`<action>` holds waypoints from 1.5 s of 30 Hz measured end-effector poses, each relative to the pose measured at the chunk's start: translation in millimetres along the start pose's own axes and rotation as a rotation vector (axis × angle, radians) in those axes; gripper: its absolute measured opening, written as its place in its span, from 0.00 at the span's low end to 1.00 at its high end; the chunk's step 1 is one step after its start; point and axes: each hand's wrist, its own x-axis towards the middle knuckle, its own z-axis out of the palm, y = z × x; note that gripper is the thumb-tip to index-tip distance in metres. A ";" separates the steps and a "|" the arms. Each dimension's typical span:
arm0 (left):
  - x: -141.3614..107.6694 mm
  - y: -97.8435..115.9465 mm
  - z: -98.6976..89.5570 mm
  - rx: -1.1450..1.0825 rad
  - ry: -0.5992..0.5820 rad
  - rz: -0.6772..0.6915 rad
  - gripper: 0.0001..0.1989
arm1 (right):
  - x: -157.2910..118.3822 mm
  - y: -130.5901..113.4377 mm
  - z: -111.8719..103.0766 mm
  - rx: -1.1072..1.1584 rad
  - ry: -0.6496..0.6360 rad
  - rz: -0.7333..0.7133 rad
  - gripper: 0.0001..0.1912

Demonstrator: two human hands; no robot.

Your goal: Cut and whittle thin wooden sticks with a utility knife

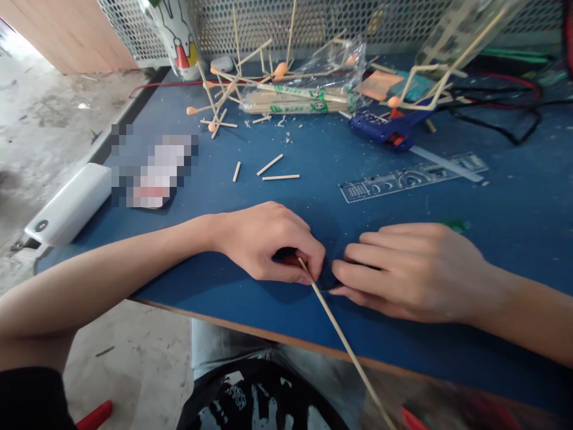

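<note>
Above the table's front edge, my left hand (pixel 277 245) pinches a long thin wooden stick (pixel 344 340) near its upper end, between thumb and fingers. The stick slants down to the right, past the table edge and out of view. Close beside it, my right hand (pixel 403 272) is closed with bent fingers. A thin dark edge shows at its fingertips, near the stick; what it belongs to is hidden. Beyond my left hand lie three short cut sticks (pixel 280 177). A clear patterned ruler (pixel 403 179) lies beyond my right hand.
A blue glue gun (pixel 385 128) with a glue stick stands at the back right. Stick models with orange balls (pixel 224 89) and wrapped chopsticks (pixel 299 101) are along the mesh panel (pixel 255 27). At left are a white device (pixel 69 206) and a blurred-out object (pixel 159 170).
</note>
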 end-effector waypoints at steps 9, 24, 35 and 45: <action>0.3 0.7 -1.0 0.000 -0.018 0.000 0.08 | -1.9 -0.8 2.1 0.017 0.008 0.007 0.24; 1.3 1.7 -2.8 -0.009 -0.048 -0.010 0.10 | -9.7 -2.4 8.9 0.019 0.003 0.027 0.22; 2.4 1.9 -3.0 -0.001 -0.032 0.012 0.09 | -7.1 0.5 6.6 0.023 0.012 0.009 0.22; 3.0 1.4 -2.8 -0.013 -0.041 -0.009 0.09 | -10.8 -0.6 9.0 0.010 0.016 0.007 0.22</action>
